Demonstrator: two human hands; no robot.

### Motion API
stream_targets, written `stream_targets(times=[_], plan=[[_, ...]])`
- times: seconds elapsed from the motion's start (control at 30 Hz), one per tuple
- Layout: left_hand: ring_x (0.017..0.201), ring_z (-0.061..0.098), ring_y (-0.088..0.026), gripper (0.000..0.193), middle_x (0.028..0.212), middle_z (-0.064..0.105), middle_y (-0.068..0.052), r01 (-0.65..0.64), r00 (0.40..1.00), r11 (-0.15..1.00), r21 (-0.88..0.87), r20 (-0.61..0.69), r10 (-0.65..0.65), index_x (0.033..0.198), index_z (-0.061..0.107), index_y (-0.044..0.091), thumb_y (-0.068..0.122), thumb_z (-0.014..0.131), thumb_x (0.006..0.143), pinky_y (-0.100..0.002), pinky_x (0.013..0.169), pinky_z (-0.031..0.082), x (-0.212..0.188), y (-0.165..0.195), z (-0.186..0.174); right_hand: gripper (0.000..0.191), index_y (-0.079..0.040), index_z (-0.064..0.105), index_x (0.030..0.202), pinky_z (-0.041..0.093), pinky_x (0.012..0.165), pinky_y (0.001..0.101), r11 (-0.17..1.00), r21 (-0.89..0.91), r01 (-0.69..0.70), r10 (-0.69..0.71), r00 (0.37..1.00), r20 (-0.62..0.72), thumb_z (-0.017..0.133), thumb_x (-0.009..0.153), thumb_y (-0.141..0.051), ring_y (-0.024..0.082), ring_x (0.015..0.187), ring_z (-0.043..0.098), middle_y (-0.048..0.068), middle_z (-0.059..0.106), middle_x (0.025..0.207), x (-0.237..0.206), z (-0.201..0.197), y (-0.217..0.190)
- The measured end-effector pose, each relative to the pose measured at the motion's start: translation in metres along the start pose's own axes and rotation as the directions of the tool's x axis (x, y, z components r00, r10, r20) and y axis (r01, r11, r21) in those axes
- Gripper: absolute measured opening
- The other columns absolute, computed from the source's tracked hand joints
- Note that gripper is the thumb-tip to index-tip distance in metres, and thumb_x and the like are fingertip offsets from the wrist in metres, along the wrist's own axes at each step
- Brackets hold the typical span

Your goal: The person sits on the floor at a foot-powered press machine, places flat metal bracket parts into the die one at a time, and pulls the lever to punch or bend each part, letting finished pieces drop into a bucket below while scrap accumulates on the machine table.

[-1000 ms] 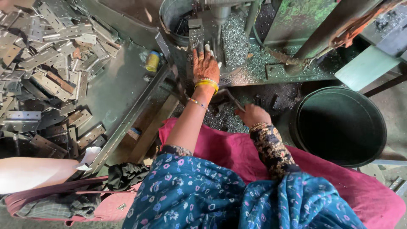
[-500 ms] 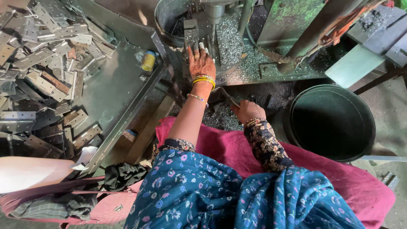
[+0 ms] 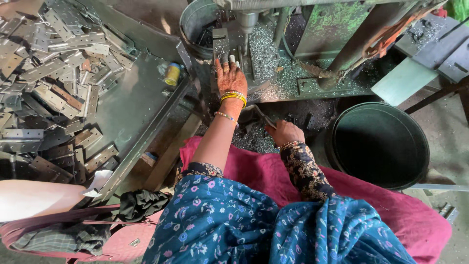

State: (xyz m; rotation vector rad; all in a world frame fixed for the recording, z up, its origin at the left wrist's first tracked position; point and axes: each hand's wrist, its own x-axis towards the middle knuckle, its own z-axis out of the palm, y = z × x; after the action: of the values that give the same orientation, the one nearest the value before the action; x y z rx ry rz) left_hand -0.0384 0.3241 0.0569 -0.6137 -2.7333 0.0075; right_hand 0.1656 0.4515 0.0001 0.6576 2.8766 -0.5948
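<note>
Left hand (image 3: 230, 78), fingers together, lies flat on a metal piece (image 3: 221, 46) beneath the drill (image 3: 246, 19). Right hand (image 3: 285, 133), fingers clamped on a hinge (image 3: 256, 113), rests near the black tub (image 3: 378, 144). Hinge pile (image 3: 53, 78) covers the tray (image 3: 132, 107).

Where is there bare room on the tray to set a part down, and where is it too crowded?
Free: the tray's bare right half, between the hinge pile and the yellow spool. The bucket also looks empty. Crowded: the tray's left side, and the machine bed, covered in shavings, where the left hand rests. The right hand grips a metal piece.
</note>
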Motion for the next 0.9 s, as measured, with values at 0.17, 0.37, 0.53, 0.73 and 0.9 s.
stream_targets(times=[0.17,0.37,0.53,0.73,0.9], plan=[[0.147,0.033,-0.035,0.05,0.154,0.047,-0.011,0.016,0.983,0.998,-0.058,-0.18,-0.027,0.133,0.064,0.001,0.02,0.045,0.09,-0.056,0.121,0.007,-0.004,-0.005,-0.003,0.054,-0.008,0.071,0.1,0.055,0.082,0.0543,0.998,0.055,0.033,-0.031,0.999,-0.039,0.059,0.096,-0.061,0.042,0.097,0.07,0.022,0.074,0.098,-0.004,0.027,0.005],[0.15,0.036,-0.031,0.047,0.153,0.051,-0.011,0.023,1.0,1.0,0.01,-0.013,-0.023,0.138,0.063,0.0,0.021,0.043,0.102,-0.054,0.127,0.007,0.017,-0.004,-0.009,0.055,-0.009,0.071,0.101,0.055,0.084,0.054,1.0,-0.021,-0.014,0.015,1.0,0.019,0.061,0.092,-0.062,0.041,0.098,0.071,0.021,0.074,0.101,0.007,0.004,0.005],[0.147,0.037,-0.032,0.046,0.151,0.052,-0.01,0.065,0.994,0.996,-0.066,-0.081,-0.07,0.135,0.065,0.0,0.021,0.044,0.099,-0.054,0.125,0.009,0.026,0.001,-0.004,0.056,-0.009,0.071,0.101,0.057,0.084,0.0515,0.997,0.051,-0.055,0.051,0.996,0.072,0.059,0.093,-0.063,0.039,0.094,0.074,0.02,0.074,0.098,-0.002,0.016,0.007],[0.149,0.037,-0.032,0.044,0.155,0.049,-0.007,0.041,0.997,0.997,-0.067,-0.057,-0.045,0.134,0.066,0.004,0.021,0.044,0.101,-0.055,0.127,0.009,0.022,-0.003,-0.01,0.057,-0.008,0.072,0.1,0.055,0.084,0.0534,0.997,-0.011,0.082,-0.082,0.996,-0.026,0.06,0.095,-0.064,0.04,0.097,0.072,0.021,0.075,0.097,-0.002,0.025,0.012],[0.146,0.038,-0.031,0.043,0.156,0.047,-0.008,0.109,0.994,0.993,-0.049,0.027,-0.108,0.133,0.066,0.005,0.02,0.043,0.099,-0.056,0.125,0.009,0.046,-0.003,-0.015,0.052,-0.011,0.073,0.101,0.055,0.079,0.0552,0.998,-0.03,0.06,-0.061,0.998,-0.029,0.062,0.091,-0.061,0.042,0.092,0.071,0.021,0.074,0.095,0.009,-0.002,0.006]])
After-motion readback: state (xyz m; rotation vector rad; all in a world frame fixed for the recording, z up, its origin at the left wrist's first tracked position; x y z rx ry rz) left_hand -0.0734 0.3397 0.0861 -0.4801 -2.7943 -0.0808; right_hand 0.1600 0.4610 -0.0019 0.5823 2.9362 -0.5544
